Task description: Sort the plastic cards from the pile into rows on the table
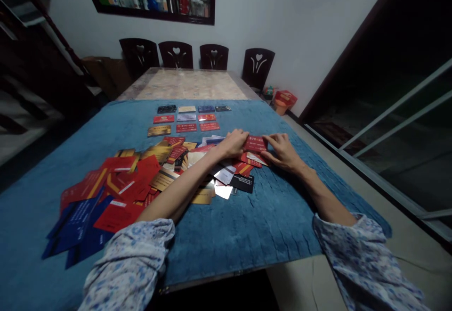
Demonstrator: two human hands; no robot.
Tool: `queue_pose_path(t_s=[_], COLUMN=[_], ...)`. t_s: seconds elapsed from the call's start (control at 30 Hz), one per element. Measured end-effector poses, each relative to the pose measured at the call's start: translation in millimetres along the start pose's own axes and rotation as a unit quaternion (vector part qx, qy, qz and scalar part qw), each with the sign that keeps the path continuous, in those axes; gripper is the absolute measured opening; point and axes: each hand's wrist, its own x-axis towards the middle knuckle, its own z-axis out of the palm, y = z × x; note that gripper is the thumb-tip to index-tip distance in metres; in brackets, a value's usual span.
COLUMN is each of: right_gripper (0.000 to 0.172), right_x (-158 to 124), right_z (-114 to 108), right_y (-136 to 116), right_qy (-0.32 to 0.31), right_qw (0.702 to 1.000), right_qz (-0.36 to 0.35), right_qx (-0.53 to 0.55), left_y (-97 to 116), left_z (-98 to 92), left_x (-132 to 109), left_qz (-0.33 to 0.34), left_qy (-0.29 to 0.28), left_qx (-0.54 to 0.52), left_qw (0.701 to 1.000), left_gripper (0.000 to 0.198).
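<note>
Both of my hands grip a red card with pale print, at the right end of a loose heap of cards. My left hand is closed on its left edge, the forearm crossing over the heap. On the right edge, my right hand pinches with thumb and fingers. Whether it is one card or a small stack, I cannot tell. Just below lie a red-and-white card and a black card. Gold cards, silver cards and red envelopes spread leftward.
Beyond the heap, cards stand in three rows on the blue cloth, among them a gold card and a dark card. Blue envelopes lie at the left. Dark chairs line the table's far end.
</note>
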Motion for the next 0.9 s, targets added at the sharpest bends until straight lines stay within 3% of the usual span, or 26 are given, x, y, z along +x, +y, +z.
queue_pose_path(t_s=[0.63, 0.9], right_gripper=[0.046, 0.047], right_x=[28.9, 48.0], right_z=[-0.3, -3.9], right_y=[-5.3, -11.6], right_qy=[-0.027, -0.054], right_qw=[0.999, 0.997], right_qz=[-0.024, -0.043], right_qx=[-0.004, 0.021], left_y=[-15.4, -21.7], left_z=[-13.1, -22.2], left_x=[-5.9, -14.4], left_qz=[-0.035, -0.052], left_qy=[-0.02, -0.028], left_qx=[0.037, 0.064], left_qw=[0.999, 0.996], left_gripper=[0.024, 0.033])
